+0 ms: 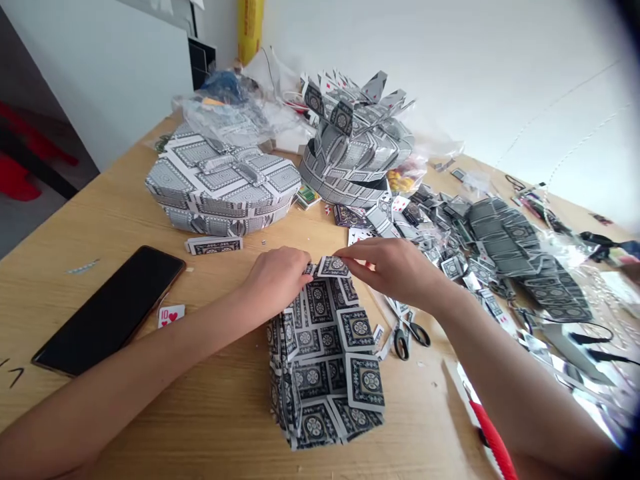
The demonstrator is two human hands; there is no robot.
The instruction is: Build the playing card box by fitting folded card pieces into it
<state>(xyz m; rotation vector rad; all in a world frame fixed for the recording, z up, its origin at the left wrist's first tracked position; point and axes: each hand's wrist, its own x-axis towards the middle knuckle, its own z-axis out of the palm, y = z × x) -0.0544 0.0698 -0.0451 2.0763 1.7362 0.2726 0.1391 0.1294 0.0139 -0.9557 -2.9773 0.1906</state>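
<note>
A long shape built from overlapping dark-patterned playing cards (325, 360) lies on the wooden table in front of me. At its far end, my right hand (387, 267) pinches a playing card (334, 267) between thumb and fingers, the card's patterned back facing up. My left hand (280, 277) is closed at the far left edge of the card shape, thumb and fingers together on it. Exactly what sits under the left fingertips is partly hidden. Black-handled scissors (410, 333) lie just right of the shape.
A black phone (110, 310) and a ten of hearts (171, 315) lie left. Larger card-built pieces (225, 177) stand behind, one spiky (360, 133). Loose cards (450, 233) and another card shape (530, 260) crowd the right. A red-handled tool (490, 433) lies near right.
</note>
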